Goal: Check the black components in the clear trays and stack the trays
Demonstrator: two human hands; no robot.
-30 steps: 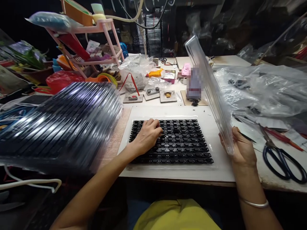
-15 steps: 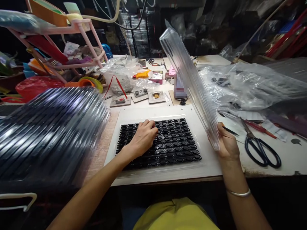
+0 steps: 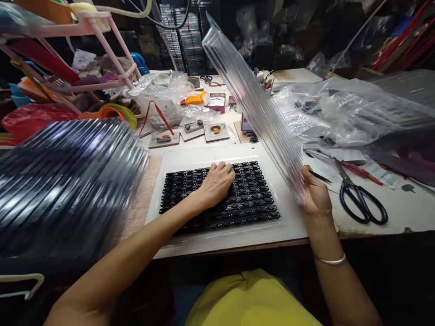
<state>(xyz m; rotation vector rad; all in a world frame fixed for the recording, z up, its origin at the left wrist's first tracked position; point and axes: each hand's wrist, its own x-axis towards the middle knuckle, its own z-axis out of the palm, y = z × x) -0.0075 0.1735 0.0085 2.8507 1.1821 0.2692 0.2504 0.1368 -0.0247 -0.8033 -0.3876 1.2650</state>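
Rows of black parts (image 3: pixel 190 199) lie in a clear tray on a white board (image 3: pixel 288 222) at the middle of the table. My left hand (image 3: pixel 219 183) rests on the rows with its fingers curled down; whatever lies under the fingertips is hidden. At the right, my right hand (image 3: pixel 314 192) is closed on the lower end of a clear ribbed plastic tray (image 3: pixel 254 108), which is tilted up and leans to the left. A slim orange and black tool (image 3: pixel 317 174) shows beside the right fingers.
Stacked ribbed trays (image 3: pixel 68 181) stand at the left below a pink rack (image 3: pixel 115 54). Black-handled scissors (image 3: pixel 363 203) lie at the right. Plastic bags (image 3: pixel 340 108) cover the back right. Small boards with parts (image 3: pixel 216 131) sit behind the white board.
My left hand has moved right across the black rows. The clear tray in my right hand leans further left. The whole view has shifted a little.
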